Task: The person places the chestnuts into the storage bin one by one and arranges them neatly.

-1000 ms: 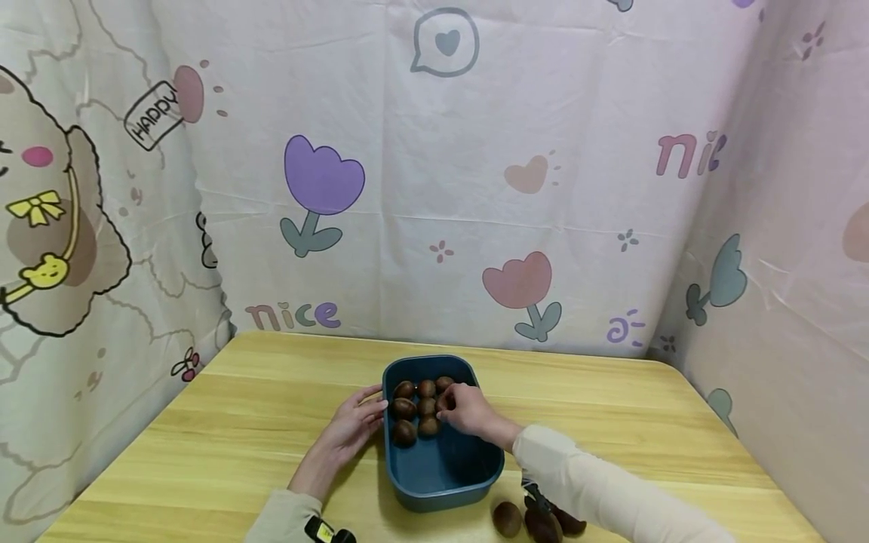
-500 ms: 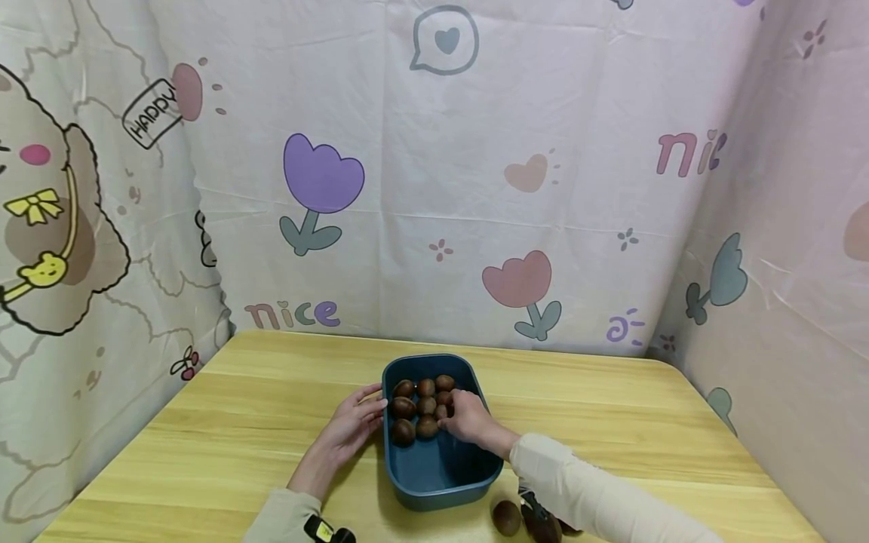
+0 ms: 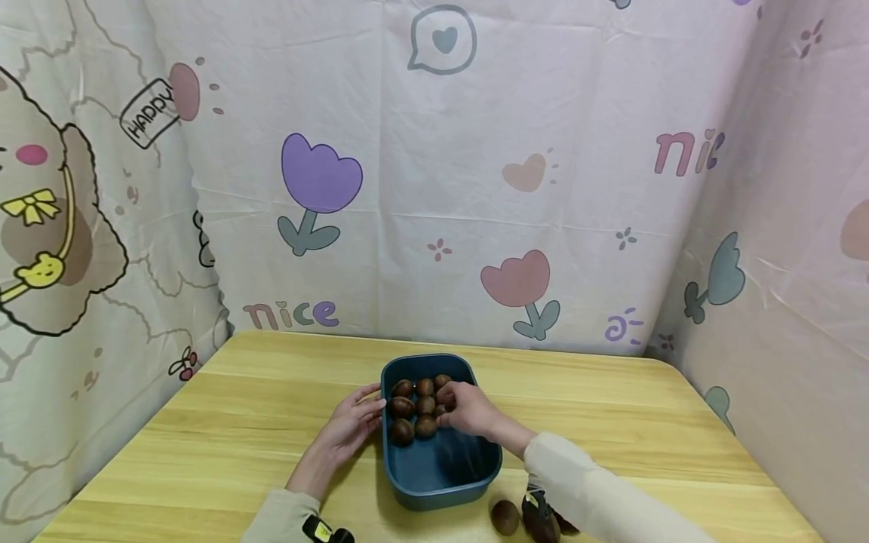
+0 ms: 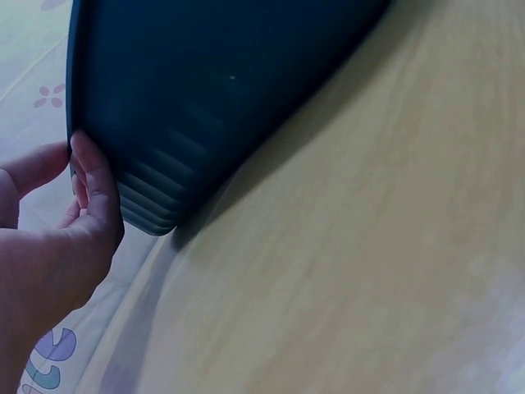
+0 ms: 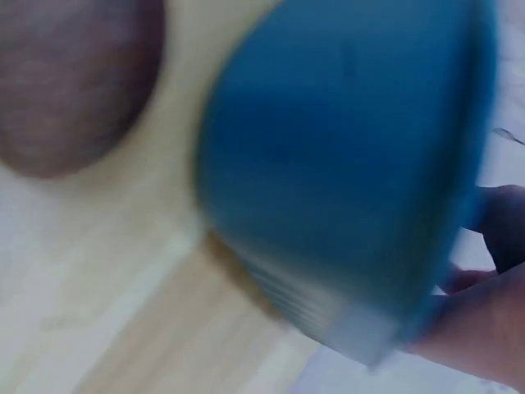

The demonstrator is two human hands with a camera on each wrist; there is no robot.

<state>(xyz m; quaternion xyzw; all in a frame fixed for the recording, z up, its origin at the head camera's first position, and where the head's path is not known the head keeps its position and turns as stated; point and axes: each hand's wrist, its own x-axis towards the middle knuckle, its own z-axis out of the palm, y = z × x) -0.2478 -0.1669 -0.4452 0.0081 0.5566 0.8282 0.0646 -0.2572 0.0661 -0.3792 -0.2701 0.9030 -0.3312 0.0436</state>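
Your left hand [image 3: 351,424], fingers loosely extended, touches the blue box [image 3: 444,499] on the counter [image 3: 271,407]; your right hand [image 3: 471,410], fingers bent, is among brown nuts [image 3: 402,432] inside, its grip unclear.

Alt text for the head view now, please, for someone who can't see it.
A person's right hand reaches into a dark blue container of round brown items while the left hand touches its side. More brown items lie on the wood-grain table; patterned fabric hangs behind.
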